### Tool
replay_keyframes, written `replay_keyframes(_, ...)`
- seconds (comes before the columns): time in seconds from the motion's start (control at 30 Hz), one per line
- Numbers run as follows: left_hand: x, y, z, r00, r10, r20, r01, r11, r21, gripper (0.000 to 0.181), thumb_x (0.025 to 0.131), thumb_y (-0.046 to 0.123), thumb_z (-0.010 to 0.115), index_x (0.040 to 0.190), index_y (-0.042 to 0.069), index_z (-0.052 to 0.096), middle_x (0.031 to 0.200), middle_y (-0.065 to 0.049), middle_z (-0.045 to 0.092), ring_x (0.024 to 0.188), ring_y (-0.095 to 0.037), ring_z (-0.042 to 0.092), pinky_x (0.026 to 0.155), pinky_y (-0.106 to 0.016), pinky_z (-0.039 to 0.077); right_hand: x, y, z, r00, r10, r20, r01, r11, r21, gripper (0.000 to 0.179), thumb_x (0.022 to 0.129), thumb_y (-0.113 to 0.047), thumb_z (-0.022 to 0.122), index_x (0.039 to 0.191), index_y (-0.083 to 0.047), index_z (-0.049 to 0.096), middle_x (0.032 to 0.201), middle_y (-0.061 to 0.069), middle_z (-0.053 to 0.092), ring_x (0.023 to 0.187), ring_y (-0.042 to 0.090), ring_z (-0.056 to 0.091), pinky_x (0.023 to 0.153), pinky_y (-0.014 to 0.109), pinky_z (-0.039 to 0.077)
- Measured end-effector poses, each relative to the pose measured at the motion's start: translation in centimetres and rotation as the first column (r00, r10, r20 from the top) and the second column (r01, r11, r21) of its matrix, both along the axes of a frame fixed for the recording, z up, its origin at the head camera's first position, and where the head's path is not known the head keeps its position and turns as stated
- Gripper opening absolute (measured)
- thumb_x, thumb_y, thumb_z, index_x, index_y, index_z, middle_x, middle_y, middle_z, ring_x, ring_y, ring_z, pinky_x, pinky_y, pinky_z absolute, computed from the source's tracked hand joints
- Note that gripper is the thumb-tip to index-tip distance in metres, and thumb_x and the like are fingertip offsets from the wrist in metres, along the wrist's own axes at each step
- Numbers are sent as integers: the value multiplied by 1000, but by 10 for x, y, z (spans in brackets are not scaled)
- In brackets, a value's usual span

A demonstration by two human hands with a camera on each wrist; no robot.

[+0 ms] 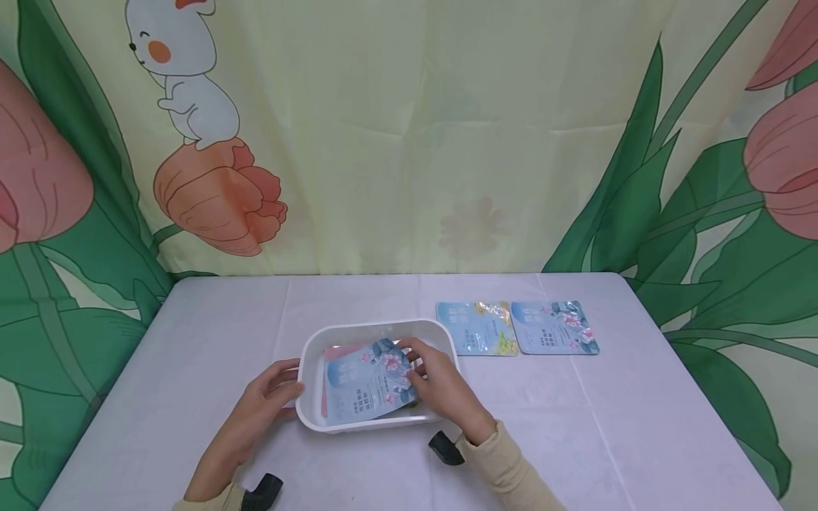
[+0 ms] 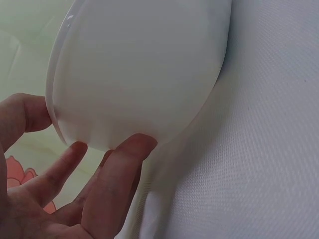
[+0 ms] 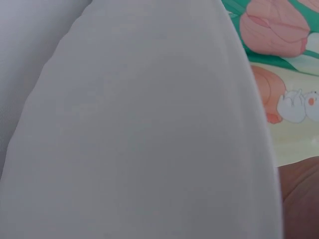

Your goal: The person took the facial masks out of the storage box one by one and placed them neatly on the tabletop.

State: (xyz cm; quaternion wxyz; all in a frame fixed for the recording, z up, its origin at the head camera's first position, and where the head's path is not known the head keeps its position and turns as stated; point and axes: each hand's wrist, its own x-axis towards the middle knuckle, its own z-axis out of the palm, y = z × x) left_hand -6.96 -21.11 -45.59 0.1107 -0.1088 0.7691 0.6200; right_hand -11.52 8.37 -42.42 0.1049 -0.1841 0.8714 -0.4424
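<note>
A white plastic tray (image 1: 313, 420) sits on the table, and my left hand (image 1: 271, 390) grips its left end. In the left wrist view, fingers (image 2: 117, 179) bend against the outer wall of the tray (image 2: 139, 74). My right hand (image 1: 441, 383) reaches over the tray's right side and pinches the right edge of a blue face mask packet (image 1: 361, 380) with pink flowers. This packet lies tilted inside the tray, over a pink packet (image 1: 339, 351) that is mostly covered. In the right wrist view the tray wall (image 3: 144, 124) hides most of the hand.
Behind the tray's right end lie two more packets side by side: a light blue one with yellow flowers (image 1: 476, 330) and a blue one with pink flowers (image 1: 552, 328). A white cloth covers the table (image 1: 607, 440). A printed curtain (image 1: 383, 142) hangs behind it.
</note>
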Motion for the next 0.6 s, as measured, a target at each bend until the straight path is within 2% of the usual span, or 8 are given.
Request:
replay_keyframes(0.17,0,-1,0,1000,-2,1,2,1000,5,55,96,27,65,144,12,44,144,-19,50,117,-27,62,84,-34,60,0,3,3,1000,-12,-5,12,1000,-12,43,93,7,58,133,-8,55,113,15,63,87,19,64,68,26,57)
replay_keyframes(0.6,0,-1,0,1000,6,-15,-6,1000,6,53,95,23,66,143,10,46,141,-20,52,113,-26,63,82,-34,60,-1,16,12,997,-51,-58,45,994,-102,48,92,9,59,134,-13,56,118,13,62,97,26,69,80,33,60)
